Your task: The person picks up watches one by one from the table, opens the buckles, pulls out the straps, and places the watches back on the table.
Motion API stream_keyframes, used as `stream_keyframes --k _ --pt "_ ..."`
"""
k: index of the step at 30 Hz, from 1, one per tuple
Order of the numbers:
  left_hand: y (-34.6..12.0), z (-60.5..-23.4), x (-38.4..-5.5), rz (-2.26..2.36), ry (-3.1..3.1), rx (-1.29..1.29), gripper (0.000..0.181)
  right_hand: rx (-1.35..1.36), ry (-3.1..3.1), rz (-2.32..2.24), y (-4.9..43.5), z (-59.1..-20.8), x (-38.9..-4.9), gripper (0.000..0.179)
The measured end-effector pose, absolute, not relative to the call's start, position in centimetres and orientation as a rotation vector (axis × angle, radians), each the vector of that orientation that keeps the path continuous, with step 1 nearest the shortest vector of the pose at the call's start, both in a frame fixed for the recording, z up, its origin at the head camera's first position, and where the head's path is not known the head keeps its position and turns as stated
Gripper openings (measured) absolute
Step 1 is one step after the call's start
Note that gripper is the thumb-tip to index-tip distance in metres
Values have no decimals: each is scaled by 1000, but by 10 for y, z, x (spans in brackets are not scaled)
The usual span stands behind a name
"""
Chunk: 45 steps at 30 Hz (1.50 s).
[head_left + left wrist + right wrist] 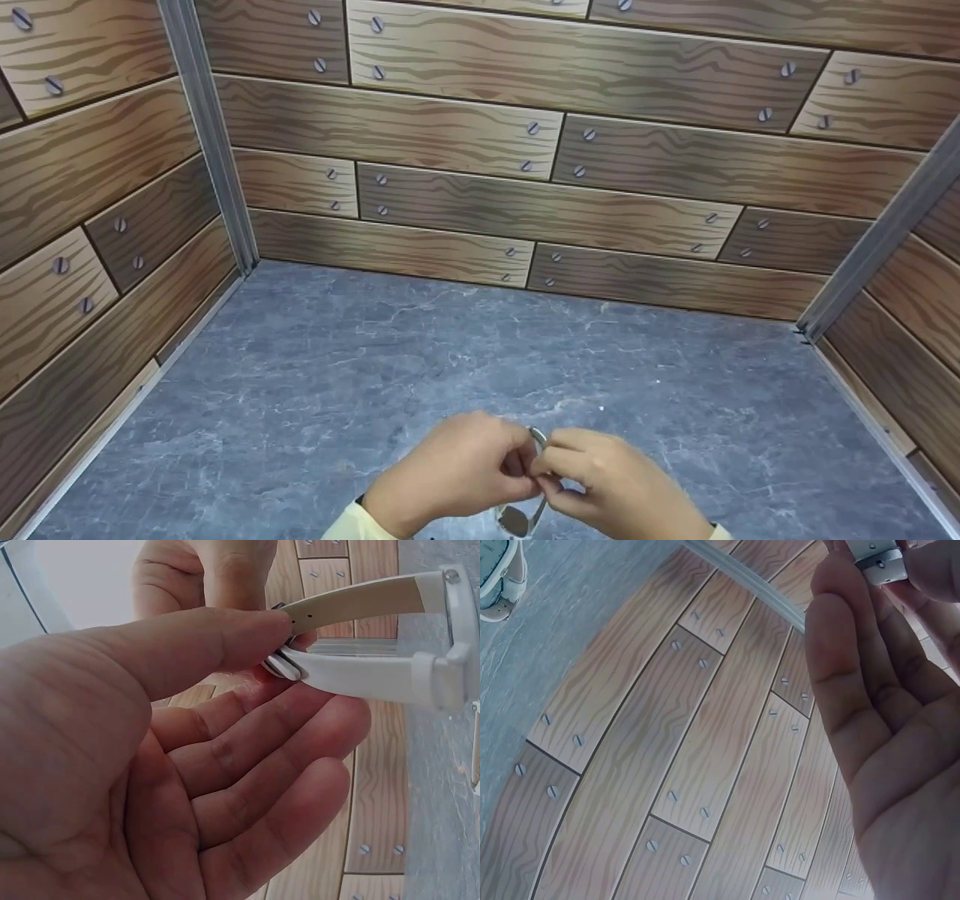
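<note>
A wristwatch with a white strap (360, 679) hangs in a loop between my two hands. Its strap ends meet at a metal buckle (885, 568), and the lining of one strap piece looks tan with small holes. My left hand (469, 465) pinches the strap near the buckle between thumb and fingers, its other fingers loosely extended. From the opposite side, the fingertips of my right hand (611, 476) grip the same buckle end. The watch case (459, 622) sits at the edge of the left wrist view, its dial turned out of sight.
Another watch face with a pale strap (493, 570) shows against the grey surface, cut off by the frame. The grey marbled tabletop (375, 360) is bounded by wood-patterned panels (450, 142) and metal corner posts (217, 142).
</note>
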<state>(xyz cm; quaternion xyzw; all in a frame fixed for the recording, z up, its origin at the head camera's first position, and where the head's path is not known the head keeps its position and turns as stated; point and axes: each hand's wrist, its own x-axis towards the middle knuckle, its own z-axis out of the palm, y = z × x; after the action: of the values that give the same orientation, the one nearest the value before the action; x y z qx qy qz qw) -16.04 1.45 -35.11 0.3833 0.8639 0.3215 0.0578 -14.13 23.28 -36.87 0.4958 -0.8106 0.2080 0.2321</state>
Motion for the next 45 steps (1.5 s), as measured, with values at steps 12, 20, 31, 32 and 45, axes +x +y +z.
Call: stream_keyframes --k 12,20,31,32,45 --pt "13 -347 -161 1131 2471 1054 7 1396 -2085 673 232 -369 -144 39" --pt "10 -342 -158 1436 2406 1002 4 1244 -1983 753 228 -366 -146 21" --pt "15 -347 -157 1125 2597 1072 5 1361 -2204 625 237 -363 -142 36" --pt "15 -348 -158 1100 2587 1074 6 1376 -2207 614 237 -364 -142 36" --pt "13 -350 -162 1111 2463 1130 7 1415 -2156 627 235 -368 -142 20"
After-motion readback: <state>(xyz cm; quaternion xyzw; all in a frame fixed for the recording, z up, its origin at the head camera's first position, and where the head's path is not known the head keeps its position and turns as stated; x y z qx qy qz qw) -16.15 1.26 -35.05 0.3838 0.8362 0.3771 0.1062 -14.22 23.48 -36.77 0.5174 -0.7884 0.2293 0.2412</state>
